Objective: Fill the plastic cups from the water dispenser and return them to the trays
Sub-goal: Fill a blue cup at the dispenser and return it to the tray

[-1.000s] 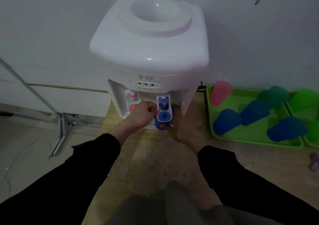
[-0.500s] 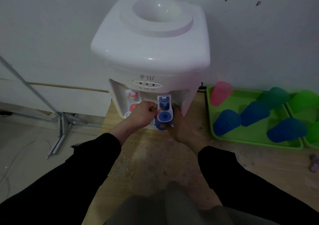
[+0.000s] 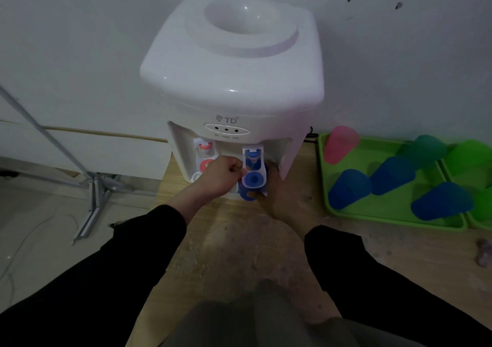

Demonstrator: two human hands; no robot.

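Observation:
A white water dispenser (image 3: 234, 80) stands on the wooden table against the wall. My left hand (image 3: 221, 176) pinches the side of its blue tap lever (image 3: 254, 177). Under that tap my right hand (image 3: 282, 195) grips a blue plastic cup (image 3: 243, 193), mostly hidden behind the lever and my fingers. A red tap (image 3: 204, 157) sits to the left of the blue one. To the right lies a green tray (image 3: 394, 213) holding a pink cup (image 3: 339, 144), a teal cup (image 3: 426, 147) and three blue cups (image 3: 348, 187).
A second green tray (image 3: 463, 171) with green cups (image 3: 468, 155) reaches past the right edge. A metal stand (image 3: 90, 184) rises from the floor on the left. A small dark object (image 3: 484, 256) lies on the table at far right. My knees fill the bottom of the view.

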